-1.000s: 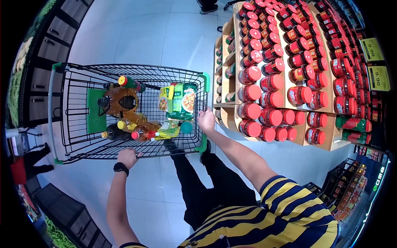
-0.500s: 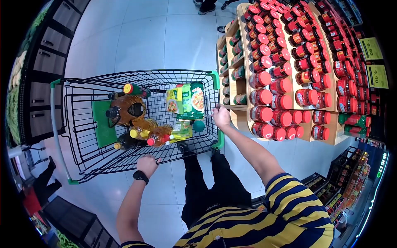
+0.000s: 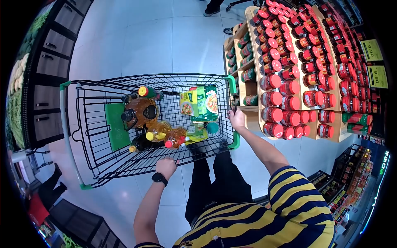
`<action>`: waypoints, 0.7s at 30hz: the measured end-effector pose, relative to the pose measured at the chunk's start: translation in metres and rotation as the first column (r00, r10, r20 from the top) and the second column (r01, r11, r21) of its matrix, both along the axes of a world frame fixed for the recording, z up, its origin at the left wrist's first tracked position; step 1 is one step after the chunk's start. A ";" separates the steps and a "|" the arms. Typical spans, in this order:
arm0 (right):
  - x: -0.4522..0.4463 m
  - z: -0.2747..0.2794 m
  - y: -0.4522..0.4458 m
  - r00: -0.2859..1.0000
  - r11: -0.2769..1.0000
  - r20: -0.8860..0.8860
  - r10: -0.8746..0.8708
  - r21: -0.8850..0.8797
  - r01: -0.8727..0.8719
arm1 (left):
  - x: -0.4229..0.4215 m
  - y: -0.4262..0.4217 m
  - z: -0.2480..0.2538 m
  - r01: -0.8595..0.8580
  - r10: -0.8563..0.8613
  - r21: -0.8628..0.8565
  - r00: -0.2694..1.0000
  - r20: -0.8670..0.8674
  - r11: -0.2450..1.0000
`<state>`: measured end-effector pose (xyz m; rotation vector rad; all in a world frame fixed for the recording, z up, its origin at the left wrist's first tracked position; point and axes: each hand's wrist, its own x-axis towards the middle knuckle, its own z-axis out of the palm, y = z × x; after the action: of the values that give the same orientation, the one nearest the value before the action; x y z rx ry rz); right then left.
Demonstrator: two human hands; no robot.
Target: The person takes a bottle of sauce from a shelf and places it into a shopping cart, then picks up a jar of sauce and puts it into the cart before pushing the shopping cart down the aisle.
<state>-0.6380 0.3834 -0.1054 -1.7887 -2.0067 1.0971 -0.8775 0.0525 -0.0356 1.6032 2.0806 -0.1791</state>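
A black wire shopping cart (image 3: 232, 84) with green corners stands sideways in front of me. My left hand (image 3: 166, 167), a black watch on its wrist, is closed around the cart's near side rail. At the cart's right end, my right hand (image 3: 237, 119) grips the wire edge with curled fingers. Inside lie a large bottle of brown oil (image 3: 138, 112), a yellow-capped oil bottle (image 3: 158, 131), a red-capped oil bottle (image 3: 175, 137) and a dark bottle (image 3: 141, 143). Green food packets (image 3: 199, 102) rest toward the right end, beside a round green lid (image 3: 212, 127).
A wooden display shelf (image 3: 252, 25) crowded with red-lidded jars (image 3: 273, 98) stands close to the cart's right end. Dark cabinets (image 3: 49, 82) topped with vegetables line the left side. Another person's shoe (image 3: 211, 12) shows at the top; a person in red (image 3: 38, 211) is lower left.
The cart, its contents and both my hands appear shifted rightward in the view. The jar shelf also sits slightly farther right. Both hands keep their hold on the cart.
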 end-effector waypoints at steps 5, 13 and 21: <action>-0.013 0.017 -0.003 0.999 0.999 0.012 -0.032 0.032 0.032 | -0.006 0.000 0.004 -0.041 0.042 -0.030 0.998 0.055 0.999; -0.040 0.030 0.017 1.000 1.000 -0.008 0.004 0.001 -0.004 | -0.017 0.017 0.018 -0.103 0.107 -0.044 0.990 0.090 0.994; -0.065 0.030 0.055 0.998 0.998 0.013 0.062 -0.019 -0.062 | -0.030 0.042 0.027 -0.145 0.150 -0.063 0.985 0.084 0.987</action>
<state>-0.7035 0.4388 -0.0752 -1.7580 -2.0797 1.1291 -0.9073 0.0940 -0.0081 1.3916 2.0967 -0.1126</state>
